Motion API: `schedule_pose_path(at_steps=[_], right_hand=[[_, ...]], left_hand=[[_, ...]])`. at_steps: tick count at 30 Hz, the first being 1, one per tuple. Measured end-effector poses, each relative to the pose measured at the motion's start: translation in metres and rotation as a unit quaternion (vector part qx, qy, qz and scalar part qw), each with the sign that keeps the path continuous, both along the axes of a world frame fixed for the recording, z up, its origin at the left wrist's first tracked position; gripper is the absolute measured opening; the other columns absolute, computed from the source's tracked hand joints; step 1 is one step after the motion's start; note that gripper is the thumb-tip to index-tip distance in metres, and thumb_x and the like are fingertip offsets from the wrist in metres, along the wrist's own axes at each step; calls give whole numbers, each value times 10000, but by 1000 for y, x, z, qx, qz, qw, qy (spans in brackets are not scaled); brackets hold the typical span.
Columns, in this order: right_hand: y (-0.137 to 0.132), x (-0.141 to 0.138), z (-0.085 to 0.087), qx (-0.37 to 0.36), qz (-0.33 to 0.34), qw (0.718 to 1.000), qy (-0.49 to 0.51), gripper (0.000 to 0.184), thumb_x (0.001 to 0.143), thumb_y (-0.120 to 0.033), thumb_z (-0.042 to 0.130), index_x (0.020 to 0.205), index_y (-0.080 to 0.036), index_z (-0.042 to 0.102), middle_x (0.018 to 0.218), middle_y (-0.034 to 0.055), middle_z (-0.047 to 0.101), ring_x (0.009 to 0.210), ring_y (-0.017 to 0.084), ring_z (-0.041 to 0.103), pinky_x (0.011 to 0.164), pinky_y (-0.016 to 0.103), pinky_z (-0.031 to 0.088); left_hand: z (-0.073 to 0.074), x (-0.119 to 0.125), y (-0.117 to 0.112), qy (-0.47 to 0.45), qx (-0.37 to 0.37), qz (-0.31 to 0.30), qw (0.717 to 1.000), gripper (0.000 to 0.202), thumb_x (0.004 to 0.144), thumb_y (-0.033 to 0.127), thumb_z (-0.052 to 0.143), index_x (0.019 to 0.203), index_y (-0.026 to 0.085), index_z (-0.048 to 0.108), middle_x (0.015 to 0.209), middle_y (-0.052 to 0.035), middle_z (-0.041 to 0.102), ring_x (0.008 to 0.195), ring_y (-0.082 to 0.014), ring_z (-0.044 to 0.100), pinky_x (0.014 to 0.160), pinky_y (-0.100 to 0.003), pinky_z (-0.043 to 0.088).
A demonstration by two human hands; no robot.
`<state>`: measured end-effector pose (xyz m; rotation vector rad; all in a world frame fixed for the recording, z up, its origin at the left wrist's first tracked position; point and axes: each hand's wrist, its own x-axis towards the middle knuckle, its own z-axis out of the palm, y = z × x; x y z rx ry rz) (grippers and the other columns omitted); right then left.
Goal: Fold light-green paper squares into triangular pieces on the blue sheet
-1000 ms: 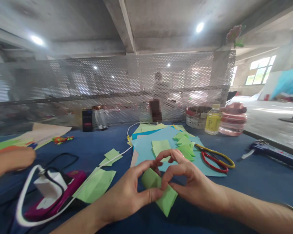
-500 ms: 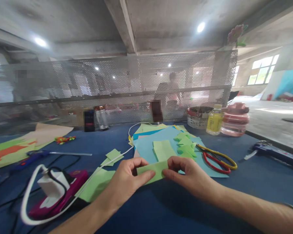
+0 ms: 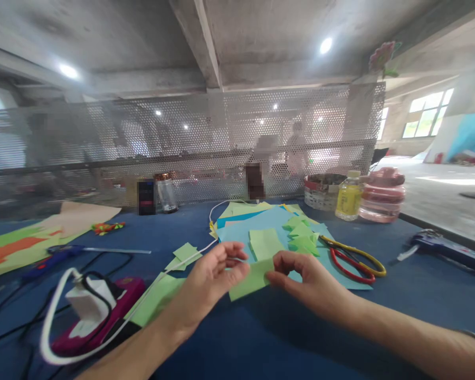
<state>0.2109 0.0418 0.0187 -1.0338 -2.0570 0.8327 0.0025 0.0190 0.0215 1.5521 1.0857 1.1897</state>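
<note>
A light green strip of paper (image 3: 251, 279) is pinched at its right end between the thumb and fingers of my right hand (image 3: 301, 274). My left hand (image 3: 217, 274) is by the strip's left end, fingers curled loosely and parted from the thumb, with nothing gripped. Just beyond lies a green paper rectangle (image 3: 266, 244) on light blue sheets (image 3: 237, 235). Several folded green paper pieces (image 3: 303, 237) sit to its right. Scissors with red and yellow handles (image 3: 350, 264) rest at the right edge of the blue paper.
At left are a magenta power strip (image 3: 122, 303) with a white plug (image 3: 89, 298), a white cable and a blue-handled glue gun (image 3: 65, 256). A yellow bottle (image 3: 348, 198), a pink jug (image 3: 382, 195) and a basket (image 3: 320, 192) stand at back right. Another glue gun (image 3: 451, 250) lies far right.
My left hand has let go of the green strip, its fingers lifting and parting from the thumb. My right hand keeps its pinch, and the strip's left end has dipped.
</note>
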Motion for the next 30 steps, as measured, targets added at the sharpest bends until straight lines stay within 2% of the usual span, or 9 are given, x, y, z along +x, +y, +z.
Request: schedule_pose_path(at_steps=[2, 4, 9, 14, 16, 19, 24, 27, 30], right_hand=[[-6, -2, -1, 16, 7, 1000, -19, 243, 826, -350, 570, 666, -171, 532, 626, -37, 518, 619, 113, 452, 604, 228, 372], [-10, -2, -3, 27, 15, 999, -28, 228, 833, -344, 575, 692, -165, 576, 642, -35, 540, 626, 112, 459, 610, 228, 372], [-10, -1, -1, 23, 27, 999, -30, 207, 843, -357, 578, 775, -170, 632, 708, -19, 612, 673, 125, 525, 644, 230, 405], [5, 13, 25, 88, -11, 994, -61, 237, 902, -364, 475, 876, -179, 622, 806, 19, 651, 744, 148, 564, 685, 251, 439], [14, 24, 38, 125, -47, 982, -132, 231, 898, -348, 464, 899, -176, 618, 816, 30, 657, 717, 147, 566, 668, 254, 437], [24, 49, 49, 159, -121, 941, -273, 244, 917, -300, 394, 929, -192, 612, 839, 36, 659, 707, 150, 573, 665, 259, 422], [25, 97, 41, 125, -185, 899, -377, 102, 802, -191, 488, 747, -164, 570, 738, 85, 629, 680, 218, 577, 615, 296, 361], [22, 119, 33, 90, -199, 886, -409, 83, 792, -209, 519, 834, -154, 564, 792, 103, 651, 718, 239, 605, 621, 294, 369], [21, 127, 26, 63, -201, 884, -417, 170, 762, -185, 531, 927, -161, 564, 815, 77, 661, 732, 222, 620, 617, 268, 379]], left_hand=[[-4, 3, -2, 10, -33, -76, 997, 350, 769, 398, 724, 1024, 175, 633, 993, -54, 653, 940, -206, 580, 819, -282, 443], [-8, 4, -3, 21, -56, -115, 992, 277, 766, 383, 735, 920, 167, 659, 848, -13, 633, 781, -155, 554, 691, -235, 420], [-12, 5, -1, 12, -90, -72, 993, 280, 761, 408, 735, 758, 141, 653, 648, 31, 554, 586, -94, 440, 548, -199, 330], [-10, 3, 0, -12, -97, -59, 993, 290, 742, 427, 736, 801, 151, 671, 694, 10, 619, 582, -104, 491, 566, -207, 366], [-9, 2, 0, -20, -99, -61, 993, 293, 740, 430, 735, 809, 152, 674, 718, -1, 638, 588, -113, 515, 572, -213, 380], [-9, 0, 0, -29, -96, -64, 993, 290, 752, 430, 724, 814, 152, 673, 703, -1, 633, 574, -114, 518, 557, -214, 383], [-7, -4, -1, -43, -88, -81, 992, 278, 791, 414, 696, 883, 153, 670, 801, -22, 656, 683, -135, 555, 646, -229, 423], [-6, -6, -1, -47, -95, -93, 990, 277, 800, 417, 691, 886, 154, 666, 829, -33, 671, 734, -153, 575, 700, -247, 439], [-5, -6, 0, -51, -103, -97, 989, 291, 792, 424, 699, 898, 156, 665, 839, -43, 687, 750, -165, 593, 724, -261, 446]])
